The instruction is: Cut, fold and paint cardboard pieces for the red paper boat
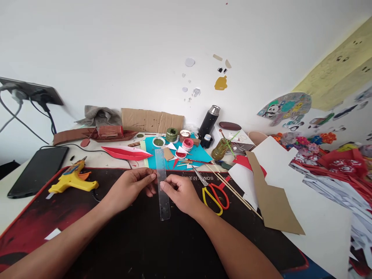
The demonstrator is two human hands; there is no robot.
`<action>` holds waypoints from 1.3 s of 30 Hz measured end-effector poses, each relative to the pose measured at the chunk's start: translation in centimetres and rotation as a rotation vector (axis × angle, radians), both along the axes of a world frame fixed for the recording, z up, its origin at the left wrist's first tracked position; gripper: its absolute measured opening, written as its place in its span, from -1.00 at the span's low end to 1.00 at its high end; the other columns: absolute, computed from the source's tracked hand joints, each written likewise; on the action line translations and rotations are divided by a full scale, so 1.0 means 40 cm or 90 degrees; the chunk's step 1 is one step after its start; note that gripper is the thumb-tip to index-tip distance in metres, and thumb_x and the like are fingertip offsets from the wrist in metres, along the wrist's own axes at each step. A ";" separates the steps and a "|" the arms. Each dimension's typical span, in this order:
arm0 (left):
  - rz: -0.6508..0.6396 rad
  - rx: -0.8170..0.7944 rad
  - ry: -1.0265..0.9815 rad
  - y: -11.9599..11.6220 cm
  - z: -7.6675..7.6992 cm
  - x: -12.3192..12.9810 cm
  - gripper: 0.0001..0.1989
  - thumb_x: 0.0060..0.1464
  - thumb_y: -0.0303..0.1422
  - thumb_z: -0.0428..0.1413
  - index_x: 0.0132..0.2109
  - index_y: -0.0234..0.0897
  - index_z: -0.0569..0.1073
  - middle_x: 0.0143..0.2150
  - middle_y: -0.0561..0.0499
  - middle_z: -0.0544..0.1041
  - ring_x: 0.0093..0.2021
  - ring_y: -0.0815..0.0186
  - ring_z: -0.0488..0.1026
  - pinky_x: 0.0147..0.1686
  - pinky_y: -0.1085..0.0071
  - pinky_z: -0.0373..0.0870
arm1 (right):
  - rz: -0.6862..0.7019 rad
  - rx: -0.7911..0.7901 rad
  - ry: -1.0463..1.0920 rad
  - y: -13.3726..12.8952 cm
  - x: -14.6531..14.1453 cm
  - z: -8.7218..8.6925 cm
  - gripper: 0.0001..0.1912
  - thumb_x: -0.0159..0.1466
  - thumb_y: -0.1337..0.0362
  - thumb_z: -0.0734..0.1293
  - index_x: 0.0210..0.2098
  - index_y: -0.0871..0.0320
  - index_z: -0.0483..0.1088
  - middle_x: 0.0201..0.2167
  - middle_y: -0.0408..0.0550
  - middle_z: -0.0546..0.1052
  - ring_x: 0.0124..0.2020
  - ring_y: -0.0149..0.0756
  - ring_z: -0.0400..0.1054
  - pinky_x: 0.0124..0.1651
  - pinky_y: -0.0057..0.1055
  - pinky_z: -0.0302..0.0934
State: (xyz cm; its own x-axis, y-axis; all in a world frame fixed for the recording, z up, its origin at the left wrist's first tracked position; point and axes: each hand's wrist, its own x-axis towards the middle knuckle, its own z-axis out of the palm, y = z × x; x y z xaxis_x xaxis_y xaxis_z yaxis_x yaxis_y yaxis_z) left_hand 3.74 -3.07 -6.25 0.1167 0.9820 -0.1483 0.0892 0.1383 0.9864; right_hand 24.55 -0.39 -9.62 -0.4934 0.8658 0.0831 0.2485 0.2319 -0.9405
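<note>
A clear plastic ruler (pixel 162 162) stands nearly upright in the picture above the black mat. My right hand (pixel 181 192) grips it, thumb pressed on its face near the middle and fingers curled behind its right edge. At the ruler's left edge, my left hand (pixel 135 186) is closed, thumb and forefinger pinched together; whatever lies between them is too small or hidden to tell. To the right of my right hand lie scissors (pixel 214 195) with one yellow and one red handle. A red and white paper boat shape (pixel 128 152) rests behind my left hand.
A yellow glue gun (pixel 74 180) and a black phone (pixel 37 170) lie at left. Behind stand paint jars (pixel 172 134) on blue paper (pixel 149 144), a thermos (pixel 208 121) and a brush jar (pixel 220 149). Thin sticks (pixel 240 197) and cardboard (pixel 276 201) lie at right.
</note>
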 end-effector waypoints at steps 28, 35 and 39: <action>0.146 -0.053 -0.168 0.007 -0.007 -0.017 -0.43 -0.36 0.10 0.65 -0.40 -0.24 0.70 -0.43 -0.04 0.69 -0.47 0.29 0.60 -0.44 0.45 0.54 | -0.058 -0.120 0.141 0.041 0.027 0.011 -0.50 0.36 -0.20 0.47 -0.37 0.13 0.59 -0.68 -0.26 0.35 -0.64 -0.40 0.21 -0.51 -0.41 0.06; 0.188 -0.070 -0.181 0.009 -0.010 -0.022 -0.43 -0.41 0.09 0.65 -0.42 -0.24 0.69 -0.49 -0.02 0.65 -0.50 0.34 0.55 -0.47 0.50 0.50 | -0.138 -0.227 0.308 0.061 0.027 0.011 -0.34 0.23 -0.40 0.50 -0.35 0.13 0.53 -0.65 -0.28 0.31 -0.68 -0.45 0.13 -0.62 -0.46 -0.08; 0.243 -0.053 -0.205 0.014 -0.010 -0.032 -0.42 -0.44 0.09 0.66 -0.43 -0.24 0.69 -0.49 -0.01 0.64 -0.48 0.35 0.54 -0.46 0.51 0.50 | -0.097 -0.213 0.297 0.054 0.026 0.002 -0.31 0.26 -0.43 0.47 -0.34 0.13 0.49 -0.60 -0.24 0.40 -0.68 -0.45 0.22 -0.62 -0.47 -0.05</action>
State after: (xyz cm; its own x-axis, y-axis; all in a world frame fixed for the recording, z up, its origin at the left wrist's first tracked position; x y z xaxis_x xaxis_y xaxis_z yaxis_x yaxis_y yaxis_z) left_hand 2.45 -2.50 -6.65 -0.1952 0.9502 -0.2429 -0.2894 0.1808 0.9400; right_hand 25.59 1.78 -9.54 -0.3377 0.9408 -0.0284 -0.2008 -0.1015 -0.9744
